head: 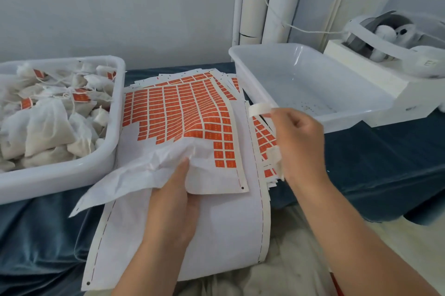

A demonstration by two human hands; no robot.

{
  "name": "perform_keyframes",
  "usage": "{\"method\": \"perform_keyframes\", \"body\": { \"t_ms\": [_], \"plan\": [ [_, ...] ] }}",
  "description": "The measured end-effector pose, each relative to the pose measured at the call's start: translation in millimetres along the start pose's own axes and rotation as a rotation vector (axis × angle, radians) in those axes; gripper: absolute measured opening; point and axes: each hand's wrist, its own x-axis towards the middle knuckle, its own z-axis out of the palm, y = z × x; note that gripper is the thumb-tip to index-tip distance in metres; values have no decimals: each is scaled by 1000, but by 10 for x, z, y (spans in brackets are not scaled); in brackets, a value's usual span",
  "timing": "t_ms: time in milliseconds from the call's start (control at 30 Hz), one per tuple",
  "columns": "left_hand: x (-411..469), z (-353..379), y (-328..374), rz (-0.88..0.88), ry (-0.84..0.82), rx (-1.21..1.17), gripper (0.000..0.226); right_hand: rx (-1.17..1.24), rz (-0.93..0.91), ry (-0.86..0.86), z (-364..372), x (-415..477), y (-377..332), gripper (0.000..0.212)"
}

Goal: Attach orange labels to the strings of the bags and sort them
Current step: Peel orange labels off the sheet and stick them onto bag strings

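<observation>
A sheet of orange labels (178,112) lies on a stack of backing sheets in the middle, its lower part peeled bare and crumpled. My left hand (173,202) grips that crumpled lower edge. My right hand (298,141) is raised over the sheet's right edge and pinches a curled white paper strip (261,109) that runs down along the hand. More label sheets (263,137) show beneath on the right. The white tub (72,170) at the left holds several white cloth bags (45,127), some with orange labels on their strings.
A second white tub (361,112) stands at the back right, holding only a few crumbs. Behind it sits a white machine (375,69) with a string running to white tubes (262,7) against the wall. Dark blue cloth (361,175) covers the surface.
</observation>
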Motion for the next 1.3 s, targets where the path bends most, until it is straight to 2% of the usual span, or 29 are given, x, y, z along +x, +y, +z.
{"method": "perform_keyframes", "body": {
  "t_ms": [33, 100, 133, 200, 267, 300, 367, 433, 533, 633, 833, 1000, 1133, 1233, 1300],
  "plan": [
    [14, -31, 33, -43, -81, 36, 44, 19, -12, 3, -62, 15, -68, 25],
    [34, -109, 146, -249, -232, 143, 53, 29, -37, -10, -156, 29, -204, 35],
    [30, -157, 218, -385, -321, 264, 63, 17, -30, -25, -186, 23, -266, 42],
    [0, -241, 362, -576, -624, 562, 72, 0, 1, -72, -215, -10, -364, 51],
    [-23, -288, 439, -544, -881, 627, 63, 6, 31, -164, -178, -71, -435, 50],
    [-50, -267, 458, -485, -890, 561, 61, 24, 57, -224, -137, -120, -449, 46],
    [-102, -125, 438, -367, -717, 369, 65, 66, 107, -325, -17, -240, -419, 32],
    [-147, 29, 377, -215, -434, 197, 61, 27, 131, -374, 146, -351, -321, 20],
    [-182, 115, 360, -147, -157, -28, 27, -1, 124, -352, 323, -451, -172, 15],
    [-195, 92, 417, -223, -111, -134, 20, 16, 123, -330, 379, -492, -113, 18],
    [-208, 107, 382, -190, -61, -43, 18, 20, 84, -344, 419, -563, -89, 25],
    [-235, 112, 388, -93, -116, -26, 36, 82, 61, -272, 467, -633, -38, 23],
    [-247, 123, 358, -44, -36, 42, 43, 105, 49, -267, 491, -670, -20, 25],
    [-250, 130, 338, -6, 21, 47, 37, 112, 34, -267, 494, -687, -25, 28],
    [-234, 109, 328, 31, 47, 67, 24, 98, 39, -289, 490, -674, -29, 30]
  ]
}}
